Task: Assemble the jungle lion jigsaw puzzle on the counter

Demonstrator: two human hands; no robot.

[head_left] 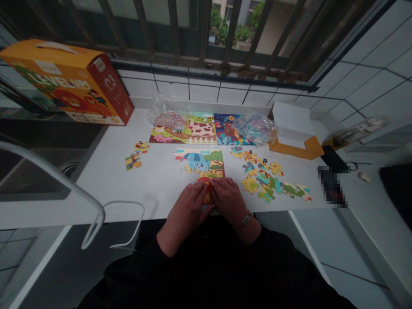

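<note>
A partly joined jigsaw puzzle (198, 162) with a blue elephant and a green tree lies in front of me on the white counter (106, 176). At its lower edge are red and orange puzzle pieces (208, 196), partly covered by my fingers. My left hand (187, 204) is closed, fingertips pressed onto the left side of these pieces. From the right, my right hand (230, 199) bears on the same pieces with its fingers together. Loose puzzle pieces (264, 178) are scattered right of the elephant section, and several others (133, 162) lie to the left.
Behind are a farm picture (202, 128) and a dark blue picture (223, 128), with plastic bags of pieces (255, 127) on top. An orange box (64, 86) stands back left, an open box (294, 143) back right. A white curved tube (64, 171) crosses the left side.
</note>
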